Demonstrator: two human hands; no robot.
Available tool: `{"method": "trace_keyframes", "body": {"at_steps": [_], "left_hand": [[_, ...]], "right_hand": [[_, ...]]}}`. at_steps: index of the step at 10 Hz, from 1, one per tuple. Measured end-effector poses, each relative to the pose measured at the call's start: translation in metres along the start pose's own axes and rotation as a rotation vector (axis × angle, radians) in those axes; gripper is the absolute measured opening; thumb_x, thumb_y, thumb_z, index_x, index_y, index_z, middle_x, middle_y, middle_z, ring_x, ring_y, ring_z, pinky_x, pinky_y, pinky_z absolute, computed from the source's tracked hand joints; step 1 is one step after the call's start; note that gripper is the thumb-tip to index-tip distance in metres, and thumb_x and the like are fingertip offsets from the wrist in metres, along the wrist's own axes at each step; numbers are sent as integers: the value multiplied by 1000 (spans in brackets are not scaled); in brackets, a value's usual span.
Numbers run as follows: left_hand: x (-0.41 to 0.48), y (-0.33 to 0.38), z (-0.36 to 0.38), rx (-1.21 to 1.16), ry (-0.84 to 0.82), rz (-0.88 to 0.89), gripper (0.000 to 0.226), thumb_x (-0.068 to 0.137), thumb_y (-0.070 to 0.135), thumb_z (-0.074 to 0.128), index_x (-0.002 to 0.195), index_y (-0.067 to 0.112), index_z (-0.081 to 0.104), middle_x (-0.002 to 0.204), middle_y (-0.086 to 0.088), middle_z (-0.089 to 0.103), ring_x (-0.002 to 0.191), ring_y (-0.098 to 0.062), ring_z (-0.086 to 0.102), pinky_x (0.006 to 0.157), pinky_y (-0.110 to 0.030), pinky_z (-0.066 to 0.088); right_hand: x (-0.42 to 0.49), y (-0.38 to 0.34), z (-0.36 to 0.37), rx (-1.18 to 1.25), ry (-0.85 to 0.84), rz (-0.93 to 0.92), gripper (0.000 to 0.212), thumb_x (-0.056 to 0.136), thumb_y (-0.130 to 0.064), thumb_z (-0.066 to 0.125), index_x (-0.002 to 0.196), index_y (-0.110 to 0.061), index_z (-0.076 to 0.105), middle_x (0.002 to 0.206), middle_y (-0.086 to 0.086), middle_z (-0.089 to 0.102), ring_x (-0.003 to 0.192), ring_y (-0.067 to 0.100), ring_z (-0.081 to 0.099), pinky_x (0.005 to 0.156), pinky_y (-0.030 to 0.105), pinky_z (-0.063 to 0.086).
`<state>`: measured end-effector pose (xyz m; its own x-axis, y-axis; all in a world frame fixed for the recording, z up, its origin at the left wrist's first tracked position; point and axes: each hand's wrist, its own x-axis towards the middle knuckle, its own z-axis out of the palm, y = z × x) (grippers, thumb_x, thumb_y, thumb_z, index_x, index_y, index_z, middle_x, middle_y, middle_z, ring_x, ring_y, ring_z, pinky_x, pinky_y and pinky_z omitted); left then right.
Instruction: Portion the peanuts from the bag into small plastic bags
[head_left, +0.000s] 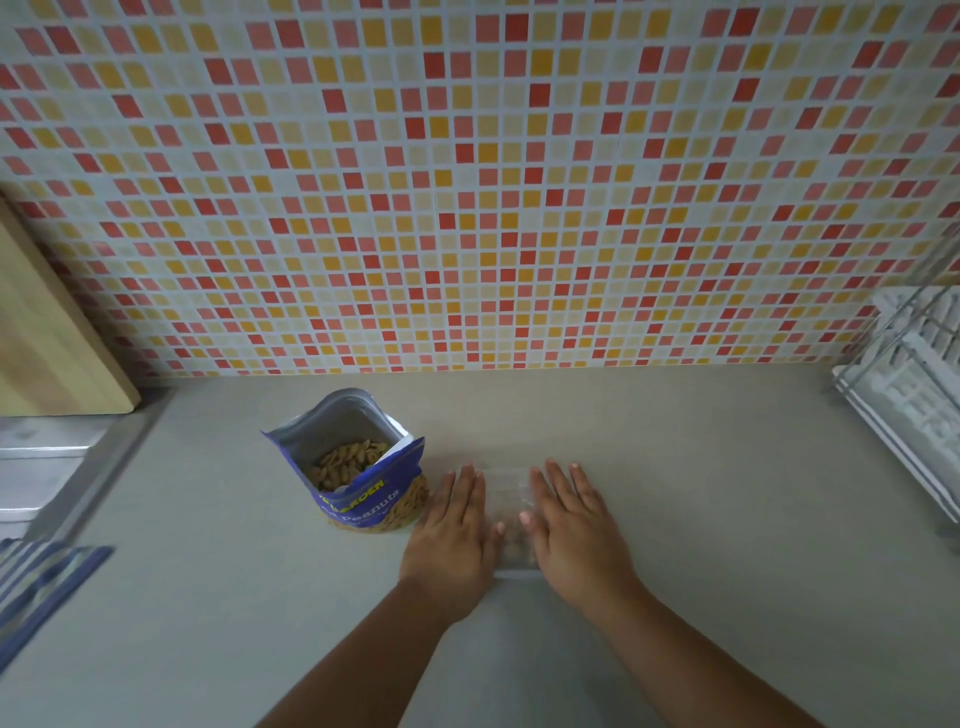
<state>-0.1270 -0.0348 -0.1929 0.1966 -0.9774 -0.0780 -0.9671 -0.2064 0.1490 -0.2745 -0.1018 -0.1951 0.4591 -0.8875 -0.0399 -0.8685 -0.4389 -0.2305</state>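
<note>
A blue peanut bag (358, 483) stands upright and open on the grey counter (727, 545), with peanuts visible inside. Just right of it a small clear plastic bag (511, 519) lies flat on the counter, with a few peanuts in its near end. My left hand (454, 535) rests flat, palm down, on the bag's left edge. My right hand (574, 530) lies flat on its right edge. Fingers of both hands are spread and stretched out; neither hand grips anything. Parts of the small bag are hidden under my palms.
A wooden board (47, 332) leans at the far left against the tiled wall (493, 208). A white wire dish rack (914, 389) stands at the right. A blue striped cloth (41, 587) lies at the left edge, beside a metal sink edge (41, 467).
</note>
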Motion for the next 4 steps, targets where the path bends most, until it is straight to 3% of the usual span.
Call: {"method": "trace_keyframes", "body": {"at_steps": [1,2,3,4], "left_hand": [[1,-1,4,-20,13,15,69,98,42,5,124,8,59,130,-7,61,121,-23,57,102,-34,42],[0,3,-3,1,75,8,79,93,48,-8,139,6,40,149,-6,34,138,-19,33,113,-32,20],[3,2,-10,4,72,26,79,94,48,-8,137,8,45,147,-4,39,135,-16,38,109,-30,29],[-2,2,-11,28,119,-19,70,98,41,4,117,13,66,122,0,66,113,-16,63,86,-33,53]], "right_hand": [[2,1,1,0,-12,13,76,97,-50,0,121,-21,66,129,1,63,120,26,59,94,39,51],[5,0,0,-14,-27,-40,104,76,-66,-26,144,-22,39,155,0,31,144,27,25,114,41,27],[2,0,-10,73,-73,-54,126,50,-71,-42,151,-24,17,161,-2,8,149,23,0,119,40,5],[-1,-5,-27,45,-41,-22,130,45,-71,-45,151,-25,14,161,-5,6,149,20,-2,119,40,2]]}}
